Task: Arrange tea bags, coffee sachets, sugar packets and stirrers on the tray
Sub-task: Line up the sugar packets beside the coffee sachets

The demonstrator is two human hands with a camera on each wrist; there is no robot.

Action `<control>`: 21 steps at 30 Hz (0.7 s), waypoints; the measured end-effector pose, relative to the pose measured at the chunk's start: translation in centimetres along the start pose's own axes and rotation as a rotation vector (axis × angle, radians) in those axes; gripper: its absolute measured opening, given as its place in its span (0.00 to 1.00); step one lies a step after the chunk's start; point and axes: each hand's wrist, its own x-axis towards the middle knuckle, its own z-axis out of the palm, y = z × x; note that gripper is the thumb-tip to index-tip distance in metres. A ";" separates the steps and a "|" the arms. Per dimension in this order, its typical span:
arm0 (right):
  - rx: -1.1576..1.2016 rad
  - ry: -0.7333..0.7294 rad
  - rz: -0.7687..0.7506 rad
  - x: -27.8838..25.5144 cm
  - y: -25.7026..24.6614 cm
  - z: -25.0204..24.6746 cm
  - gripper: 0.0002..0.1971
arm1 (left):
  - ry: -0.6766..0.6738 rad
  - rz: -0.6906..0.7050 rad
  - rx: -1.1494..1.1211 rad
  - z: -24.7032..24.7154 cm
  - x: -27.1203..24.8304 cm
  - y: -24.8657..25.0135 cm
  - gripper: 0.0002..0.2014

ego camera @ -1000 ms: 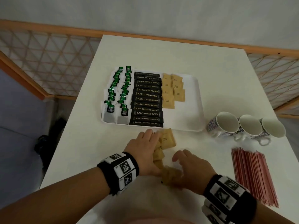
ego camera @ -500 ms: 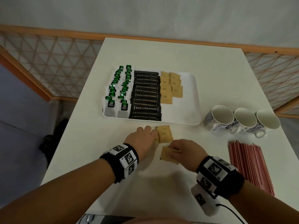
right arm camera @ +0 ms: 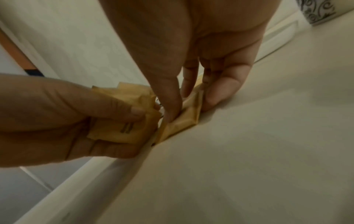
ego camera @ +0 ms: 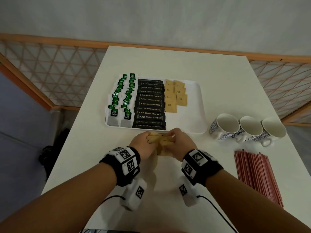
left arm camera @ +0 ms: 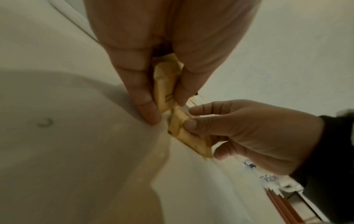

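Note:
The white tray (ego camera: 201, 115) holds rows of green tea bags (ego camera: 121, 100), black coffee sachets (ego camera: 149, 104) and brown sugar packets (ego camera: 175, 97). Just before its near edge, both hands hold more brown sugar packets (ego camera: 159, 139) low over the table. My left hand (ego camera: 143, 142) pinches a small stack (left arm camera: 164, 84) between thumb and fingers. My right hand (ego camera: 179, 140) pinches another packet (right arm camera: 184, 121), its edge on the table. The two bunches meet between the hands. Red stirrers (ego camera: 257, 175) lie loose on the table at the right.
Three white patterned cups (ego camera: 249, 128) lie on their sides right of the tray. The tray's right part is bare white. A wooden lattice rail (ego camera: 55, 71) runs behind and beside the table. Cables trail from the wrist cameras near the front edge.
Both hands picked the loose sugar packets off the table and came together near the tray's front edge. The packets that lay flat are now bunched in the fingers.

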 end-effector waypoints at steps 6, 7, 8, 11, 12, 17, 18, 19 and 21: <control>-0.110 -0.101 -0.016 -0.4 -0.9 -0.1 0.37 | -0.100 -0.029 -0.115 0.8 0.5 1.0 0.10; -0.135 -0.097 -0.033 -0.5 -0.8 -0.2 0.38 | -0.109 -0.028 -0.125 0.9 0.5 1.1 0.10; -0.144 -0.090 -0.041 -0.5 -0.6 -0.2 0.39 | -0.117 -0.027 -0.133 1.0 0.5 1.2 0.10; -0.083 -0.044 -0.048 -0.3 0.2 0.0 0.36 | -0.152 -0.012 -0.184 1.0 0.1 2.0 0.07; -0.028 -0.021 -0.046 -0.2 0.4 0.0 0.33 | -0.170 -0.016 -0.190 0.9 0.1 2.2 0.07; 0.084 -0.015 -0.104 -0.6 1.9 -0.9 0.35 | -0.161 -0.054 -0.204 0.1 0.3 2.1 0.13; 0.046 -0.062 -0.125 -0.9 2.2 -1.0 0.39 | -0.168 -0.043 -0.173 0.0 0.4 2.2 0.14; -0.010 -0.100 -0.148 -1.2 2.5 -1.1 0.42 | -0.172 -0.033 -0.146 -0.1 0.2 2.5 0.13; -0.088 -0.107 -0.167 -1.6 2.9 -0.9 0.45 | -0.174 -0.048 -0.121 -0.1 -0.1 3.0 0.04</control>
